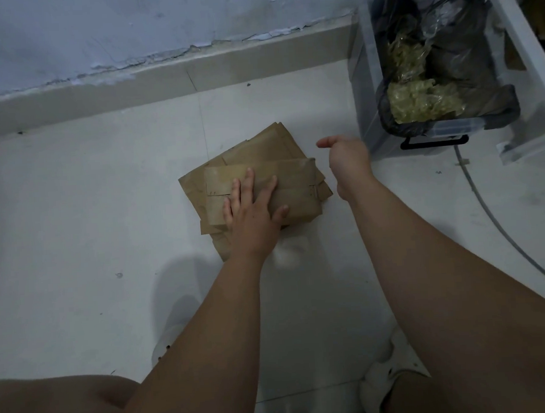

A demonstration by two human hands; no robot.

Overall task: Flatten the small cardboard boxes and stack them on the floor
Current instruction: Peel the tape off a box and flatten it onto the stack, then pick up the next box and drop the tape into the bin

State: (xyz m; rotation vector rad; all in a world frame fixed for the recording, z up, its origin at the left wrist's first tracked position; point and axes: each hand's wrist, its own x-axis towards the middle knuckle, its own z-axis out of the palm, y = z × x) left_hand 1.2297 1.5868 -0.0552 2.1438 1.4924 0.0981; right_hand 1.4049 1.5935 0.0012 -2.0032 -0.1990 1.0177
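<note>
Mostly the lower sheets of the stack of flattened boxes (271, 143) are hidden: only skewed corners show, one reaching toward 12 o'clock, another poking out at 6 under the wrist. The stack lies on the floor (76, 216) about the middle of the view, near the skirting. The top box (295, 186) lies flat on it, its long axis running from 9 to 3 o'clock, a slit between flaps showing at each end. The left hand (250, 207) rests palm down on the left half of the top box, fingers (249, 179) straight and spread, pointing to 12, thumb out toward 3. The right hand (347, 158) hovers just beside the stack's 3 o'clock edge, clear of the cardboard – it is blurred, its fingers look relaxed and hold nothing, one tip aimed at 9 o'clock. A pale smear (288, 253) on the floor at 6 o'clock of the stack is too blurred to name. At 1 to 2 o'clock stands a clear plastic bin (365, 75), cut off by the frame – it is lined with a black bag (445, 39) that holds crumpled yellowish film (417, 101). A grey cable (492, 213) runs from the bin toward 4 o'clock. White shoes (384, 368) show dimly at 5 and 7 o'clock, partly hidden by the arms.
</note>
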